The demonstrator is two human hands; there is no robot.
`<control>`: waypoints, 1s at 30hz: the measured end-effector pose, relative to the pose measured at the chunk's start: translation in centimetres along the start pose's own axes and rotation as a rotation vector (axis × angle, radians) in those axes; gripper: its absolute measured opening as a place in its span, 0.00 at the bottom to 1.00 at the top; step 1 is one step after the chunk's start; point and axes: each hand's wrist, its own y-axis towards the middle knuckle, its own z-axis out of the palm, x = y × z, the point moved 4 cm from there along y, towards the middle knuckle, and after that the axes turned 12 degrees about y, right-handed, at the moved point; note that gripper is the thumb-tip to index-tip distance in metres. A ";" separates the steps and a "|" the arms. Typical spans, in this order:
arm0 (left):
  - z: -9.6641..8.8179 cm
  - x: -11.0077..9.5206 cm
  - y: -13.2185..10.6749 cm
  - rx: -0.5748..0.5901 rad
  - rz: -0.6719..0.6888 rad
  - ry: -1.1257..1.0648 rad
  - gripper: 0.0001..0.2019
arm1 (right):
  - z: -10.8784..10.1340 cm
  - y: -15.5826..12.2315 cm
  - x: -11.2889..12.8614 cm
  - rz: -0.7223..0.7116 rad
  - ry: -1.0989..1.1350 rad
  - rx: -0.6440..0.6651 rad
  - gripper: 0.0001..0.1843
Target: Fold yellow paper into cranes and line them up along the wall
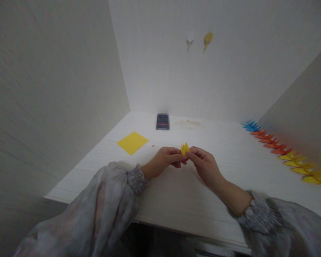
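A small piece of folded yellow paper point(185, 148) with pointed tips sticking up is held above the table between both hands. My left hand point(169, 157) pinches it from the left, thumb laid across its lower part; a ring shows on one finger. From the right, my right hand point(202, 160) grips the same paper between thumb and curled fingers. The fingers cover the lower part of the folded paper. To the left of my left hand, a flat yellow paper square point(133, 142) lies on the white table point(96, 171).
Folded paper cranes in blue point(251, 126), orange-red point(270, 140) and yellow point(307, 167) stand in a row along the right wall. A dark, blurred-out square item point(162, 121) sits at the back. Two hooks point(208, 38) are on the back wall. A tiny red scrap point(153, 145) lies near the yellow square.
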 end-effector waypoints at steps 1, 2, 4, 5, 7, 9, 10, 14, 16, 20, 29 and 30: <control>0.0 0.0 0.0 -0.007 -0.009 0.008 0.10 | 0.0 0.0 0.0 0.005 0.006 0.008 0.09; 0.0 0.1 0.0 -0.014 -0.017 0.016 0.10 | 0.0 0.0 0.0 0.006 0.005 0.014 0.10; -0.1 0.1 0.1 -0.025 -0.028 0.032 0.11 | -0.1 0.0 0.1 0.006 -0.009 0.014 0.10; -0.1 0.1 0.1 -0.027 -0.029 0.036 0.11 | -0.1 0.0 0.1 0.009 -0.020 0.005 0.10; -0.1 0.1 0.1 -0.025 -0.026 0.040 0.11 | -0.1 0.0 0.1 0.022 -0.049 -0.024 0.10; -0.1 0.0 0.0 -0.018 -0.018 0.039 0.11 | -0.2 0.0 0.1 0.031 -0.078 -0.058 0.10; 0.0 -0.1 0.0 -0.015 -0.013 0.041 0.11 | -0.2 0.0 0.1 0.030 -0.083 -0.073 0.09; 0.0 -0.2 0.0 -0.019 0.004 0.057 0.11 | -0.3 0.0 0.0 0.011 -0.043 -0.137 0.09; 0.0 -0.2 0.0 -0.025 0.010 0.068 0.11 | -0.4 0.0 -0.1 0.022 -0.040 -0.142 0.09; 0.0 -0.3 0.1 -0.036 0.019 0.111 0.11 | -0.5 0.0 -0.4 0.040 -0.057 -0.134 0.09; 0.2 -0.4 0.0 0.003 0.015 0.123 0.08 | -0.4 0.1 -0.6 0.076 -0.001 -0.064 0.09; 0.2 -0.2 0.0 0.012 0.011 0.135 0.07 | -0.4 0.1 -0.5 0.087 -0.024 -0.057 0.09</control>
